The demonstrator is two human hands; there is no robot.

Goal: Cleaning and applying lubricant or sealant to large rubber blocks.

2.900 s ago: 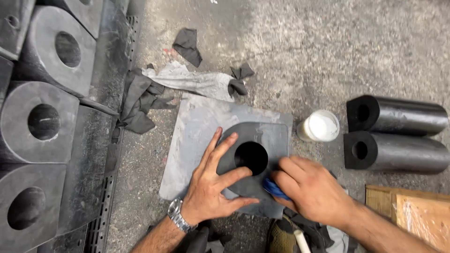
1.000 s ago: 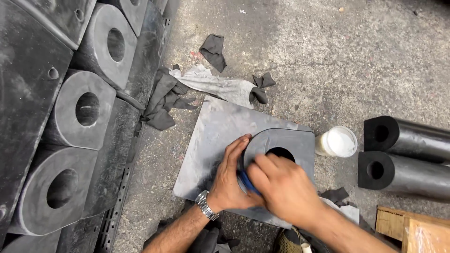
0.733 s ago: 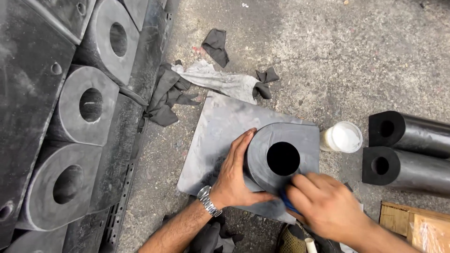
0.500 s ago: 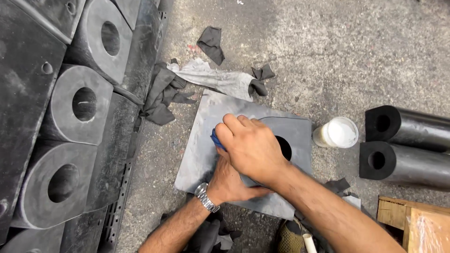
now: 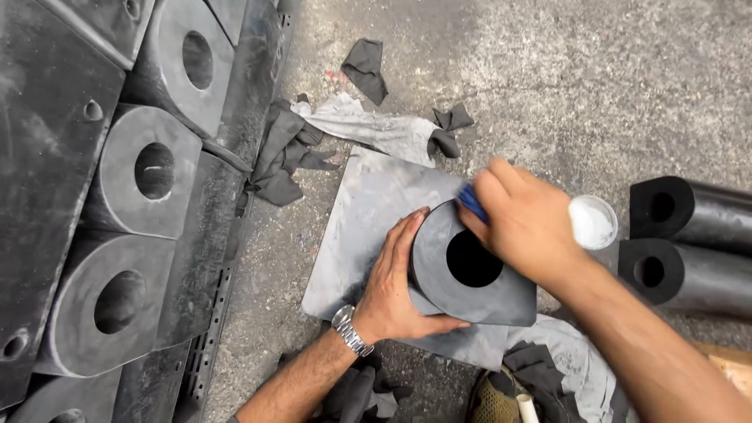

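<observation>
A black rubber block [image 5: 439,270] with a round hole stands on a grey flat sheet [image 5: 368,211] on the concrete ground. My left hand [image 5: 395,282], a watch on its wrist, is wrapped around the block's left side. My right hand [image 5: 525,223] is over the block's upper right edge, closed on a small blue thing [image 5: 471,202] pressed against the rim. What the blue thing is I cannot tell.
A white round tub [image 5: 593,222] sits right of the block. Two black rubber pieces [image 5: 689,243] with holes lie at the right. Several holed rubber blocks [image 5: 141,180] are stacked on the left. Rags [image 5: 360,129] lie behind the sheet and near my knees.
My right hand has swept with the blue thing from the block's left rim over to its upper right edge. My left hand has stayed on the block's left side.
</observation>
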